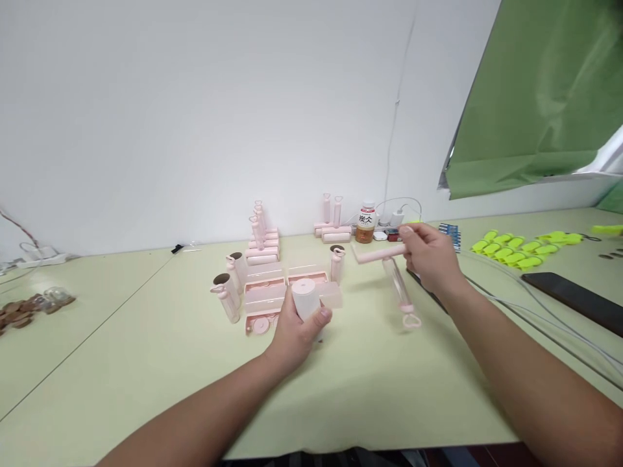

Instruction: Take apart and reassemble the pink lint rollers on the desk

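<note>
My left hand (294, 334) is wrapped round a white adhesive-paper roll (305, 297) with a pale pink end cap facing up. Pinched at one end by my right hand (431, 256) is a pale pink lint-roller frame (382, 253). Its clear-and-pink handle (398, 285) hangs down to a heart-shaped loop and looks slightly blurred. The frame and the roll are apart. Just behind my left hand lie open pink cases (265, 285) with translucent lids, partly hidden by the hand. To their left, brown-cored rolls (222, 280) stand beside pink handles (228, 305).
More pink rollers (263, 250) line the wall, several with upright handles. A brown bottle (366, 224) stands by chargers and cables. On the right lie neon-yellow pieces (511, 250) and a black phone-like slab (569, 301). Brown discs (19, 312) sit at far left.
</note>
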`<action>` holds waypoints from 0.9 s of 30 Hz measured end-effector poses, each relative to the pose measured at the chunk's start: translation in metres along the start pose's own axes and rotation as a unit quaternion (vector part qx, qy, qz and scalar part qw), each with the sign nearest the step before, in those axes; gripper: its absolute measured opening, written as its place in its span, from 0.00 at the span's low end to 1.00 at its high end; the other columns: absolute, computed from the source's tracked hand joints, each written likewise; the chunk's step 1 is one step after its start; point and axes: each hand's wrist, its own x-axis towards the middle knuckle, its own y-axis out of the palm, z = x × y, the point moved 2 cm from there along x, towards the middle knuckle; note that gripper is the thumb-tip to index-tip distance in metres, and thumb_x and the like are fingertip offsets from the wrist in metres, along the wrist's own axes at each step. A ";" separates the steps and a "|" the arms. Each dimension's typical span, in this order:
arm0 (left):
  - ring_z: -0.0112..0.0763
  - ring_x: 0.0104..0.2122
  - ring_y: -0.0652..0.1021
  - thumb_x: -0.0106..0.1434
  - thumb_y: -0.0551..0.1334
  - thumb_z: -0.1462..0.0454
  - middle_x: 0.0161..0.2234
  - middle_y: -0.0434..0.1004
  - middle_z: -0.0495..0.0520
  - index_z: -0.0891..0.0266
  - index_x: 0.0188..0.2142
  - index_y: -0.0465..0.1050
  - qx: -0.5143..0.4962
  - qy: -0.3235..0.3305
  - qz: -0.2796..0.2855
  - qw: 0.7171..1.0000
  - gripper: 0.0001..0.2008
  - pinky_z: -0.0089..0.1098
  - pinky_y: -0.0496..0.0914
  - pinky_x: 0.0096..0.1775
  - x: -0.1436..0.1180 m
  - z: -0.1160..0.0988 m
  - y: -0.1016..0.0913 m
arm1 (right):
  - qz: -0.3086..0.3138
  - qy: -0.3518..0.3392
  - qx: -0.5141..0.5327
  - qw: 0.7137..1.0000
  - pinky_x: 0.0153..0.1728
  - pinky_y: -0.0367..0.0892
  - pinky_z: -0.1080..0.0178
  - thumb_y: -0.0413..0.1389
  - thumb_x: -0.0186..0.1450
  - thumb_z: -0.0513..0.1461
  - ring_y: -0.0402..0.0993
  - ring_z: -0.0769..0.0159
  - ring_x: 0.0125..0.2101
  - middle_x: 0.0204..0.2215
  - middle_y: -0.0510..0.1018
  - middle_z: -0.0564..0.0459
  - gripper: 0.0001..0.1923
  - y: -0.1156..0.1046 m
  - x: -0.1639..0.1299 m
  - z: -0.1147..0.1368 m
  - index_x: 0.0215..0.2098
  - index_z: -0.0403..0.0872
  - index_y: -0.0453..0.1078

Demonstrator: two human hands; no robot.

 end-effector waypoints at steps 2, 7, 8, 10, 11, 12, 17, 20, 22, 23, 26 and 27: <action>0.27 0.28 0.71 0.55 0.66 0.57 0.34 0.69 0.50 0.59 0.43 0.59 -0.006 -0.015 0.044 0.999 0.21 0.28 0.69 0.26 -0.002 0.002 0.002 | -0.045 0.087 0.033 0.995 0.10 0.52 0.69 0.58 0.60 0.49 0.55 0.72 0.14 0.15 0.60 0.61 0.13 -0.008 0.014 -0.015 0.31 0.50 0.64; 0.29 0.30 0.69 0.51 0.63 0.64 0.33 0.67 0.49 0.59 0.46 0.57 -0.012 -0.027 0.085 0.996 0.24 0.31 0.69 0.29 -0.003 0.003 0.002 | -0.005 0.167 0.000 0.986 0.08 0.53 0.70 0.61 0.57 0.45 0.58 0.71 0.12 0.13 0.62 0.60 0.12 -0.005 0.024 -0.045 0.27 0.48 0.65; 0.29 0.31 0.70 0.49 0.63 0.66 0.33 0.67 0.49 0.59 0.46 0.57 0.011 -0.021 0.076 0.997 0.24 0.31 0.69 0.31 -0.002 0.003 0.001 | 0.009 0.178 -0.011 0.984 0.07 0.54 0.70 0.62 0.56 0.45 0.58 0.71 0.12 0.12 0.62 0.60 0.12 -0.002 0.022 -0.050 0.27 0.48 0.65; 0.32 0.34 0.71 0.48 0.62 0.68 0.35 0.68 0.49 0.59 0.45 0.58 0.068 -0.009 0.055 0.996 0.24 0.32 0.68 0.33 -0.001 0.002 -0.001 | 0.030 0.193 -0.034 0.980 0.08 0.57 0.69 0.63 0.54 0.44 0.60 0.71 0.12 0.12 0.64 0.59 0.12 0.005 0.019 -0.059 0.28 0.47 0.67; 0.33 0.35 0.71 0.48 0.62 0.68 0.36 0.69 0.50 0.59 0.45 0.59 0.096 -0.002 0.048 0.994 0.23 0.33 0.68 0.35 0.000 0.001 -0.002 | 0.037 0.198 -0.047 0.978 0.10 0.59 0.68 0.63 0.54 0.43 0.61 0.70 0.13 0.13 0.65 0.59 0.12 0.007 0.018 -0.063 0.30 0.46 0.67; 0.34 0.37 0.72 0.50 0.63 0.67 0.38 0.70 0.51 0.59 0.45 0.59 0.118 0.007 0.044 0.992 0.23 0.33 0.68 0.36 0.000 -0.001 -0.002 | 0.043 0.200 -0.061 0.977 0.11 0.62 0.66 0.63 0.54 0.43 0.63 0.69 0.14 0.14 0.66 0.58 0.13 0.009 0.016 -0.066 0.33 0.46 0.68; 0.38 0.43 0.73 0.54 0.66 0.60 0.46 0.71 0.54 0.59 0.49 0.61 0.182 0.027 0.044 0.982 0.24 0.36 0.69 0.41 0.002 -0.006 -0.001 | 0.055 0.168 -0.166 0.970 0.20 0.68 0.60 0.62 0.52 0.40 0.73 0.59 0.23 0.27 0.77 0.45 0.23 0.008 0.017 -0.068 0.45 0.41 0.70; 0.38 0.44 0.73 0.55 0.66 0.60 0.47 0.72 0.54 0.58 0.50 0.64 0.222 0.041 0.034 0.974 0.24 0.37 0.68 0.44 0.005 -0.007 -0.003 | 0.048 0.102 -0.231 0.966 0.31 0.69 0.57 0.63 0.50 0.39 0.74 0.55 0.34 0.44 0.75 0.38 0.26 0.006 0.017 -0.055 0.47 0.42 0.71; 0.39 0.44 0.73 0.55 0.66 0.61 0.46 0.72 0.53 0.57 0.50 0.66 0.252 0.056 0.035 0.965 0.22 0.38 0.67 0.45 0.006 -0.007 -0.004 | 0.067 0.057 -0.250 0.964 0.37 0.68 0.57 0.62 0.53 0.41 0.73 0.56 0.37 0.48 0.74 0.41 0.24 0.008 0.011 -0.040 0.48 0.45 0.72; 0.39 0.45 0.73 0.56 0.65 0.61 0.46 0.72 0.53 0.57 0.49 0.67 0.268 0.064 0.037 0.961 0.21 0.38 0.67 0.45 0.007 -0.007 -0.005 | 0.094 0.038 -0.248 0.963 0.38 0.67 0.57 0.61 0.55 0.42 0.73 0.58 0.35 0.47 0.75 0.44 0.23 0.010 0.005 -0.031 0.48 0.47 0.72; 0.39 0.45 0.72 0.57 0.64 0.63 0.46 0.71 0.53 0.57 0.51 0.68 0.306 0.093 0.053 0.946 0.21 0.38 0.67 0.46 0.007 -0.007 -0.005 | 0.298 -0.031 -0.174 0.938 0.33 0.67 0.61 0.56 0.62 0.46 0.72 0.64 0.30 0.43 0.77 0.48 0.21 0.023 -0.021 -0.005 0.52 0.49 0.71; 0.39 0.45 0.72 0.57 0.63 0.64 0.46 0.71 0.53 0.57 0.51 0.67 0.315 0.104 0.061 0.941 0.21 0.37 0.66 0.47 0.006 -0.007 -0.004 | 0.362 -0.048 -0.147 0.919 0.30 0.66 0.62 0.55 0.63 0.47 0.70 0.66 0.28 0.43 0.77 0.48 0.22 0.027 -0.032 0.003 0.53 0.48 0.70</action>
